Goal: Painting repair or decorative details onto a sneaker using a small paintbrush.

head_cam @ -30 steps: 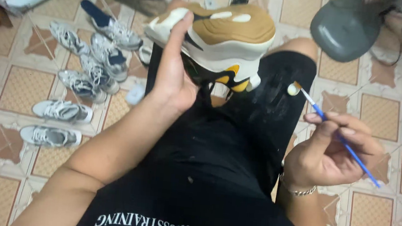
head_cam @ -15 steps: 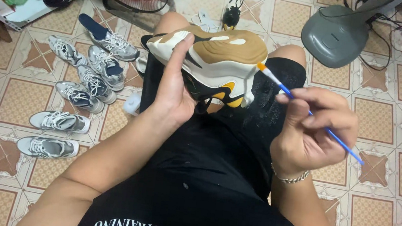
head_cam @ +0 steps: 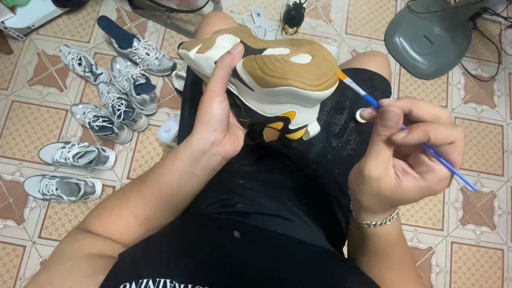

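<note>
Patterned floor tiles (head_cam: 25,131) spread beneath a seated person in black shorts; left of the sneaker (head_cam: 275,77) lie grey running shoes (head_cam: 100,101) in a loose row; the sneaker itself — brown sole up, white and yellow trim — rests over the knees, the left hand (head_cam: 218,118) clamped on its side (thumb pressed along the sole); right of it the right hand (head_cam: 405,155) pinches a blue paintbrush (head_cam: 407,130), bristles touching the sole's edge; beyond sits a grey fan base (head_cam: 432,36).

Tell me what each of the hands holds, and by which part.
Left hand grips the brown-and-white sneaker at its side, sole up. Right hand pinches the thin blue paintbrush mid-handle.
</note>
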